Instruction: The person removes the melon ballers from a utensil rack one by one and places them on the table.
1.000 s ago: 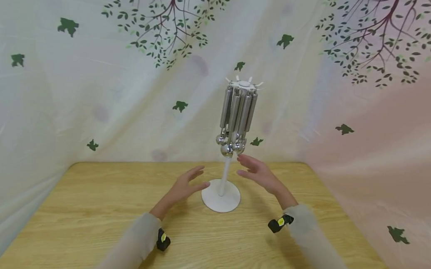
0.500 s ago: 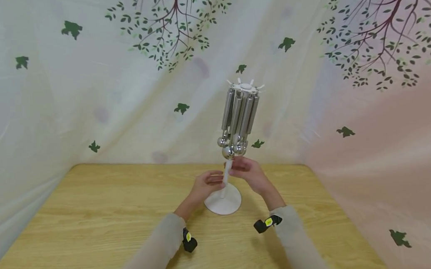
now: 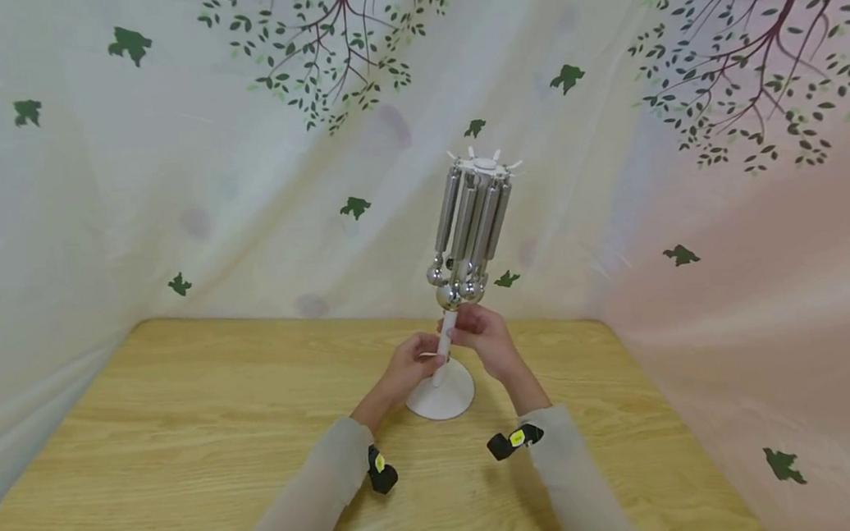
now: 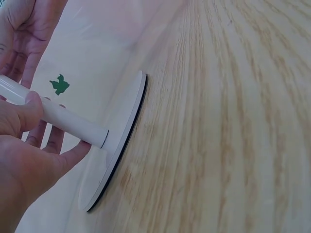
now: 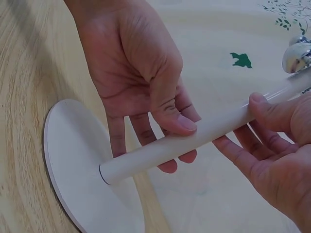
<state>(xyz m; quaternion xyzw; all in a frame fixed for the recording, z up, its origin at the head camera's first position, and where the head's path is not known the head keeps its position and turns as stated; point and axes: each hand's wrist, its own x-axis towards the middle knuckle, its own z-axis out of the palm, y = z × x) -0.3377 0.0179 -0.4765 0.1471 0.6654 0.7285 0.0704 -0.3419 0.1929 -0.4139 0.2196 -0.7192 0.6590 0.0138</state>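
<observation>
Below the head view's centre, your left grip (image 3: 411, 365) and right grip (image 3: 491, 339) (the higher) pinch the white pole (image 5: 138, 161).

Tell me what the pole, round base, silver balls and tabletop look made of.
Pole: painted metal or plastic, smooth white with a glossy highlight.
Round base: perhaps likewise; smooth, even white without grain.
Silver balls: likely chromed metal, given mirror reflections; plated plastic possible.
Tabletop: wood or laminate, slightly glossy, showing grain lines and a bright reflection.
</observation>
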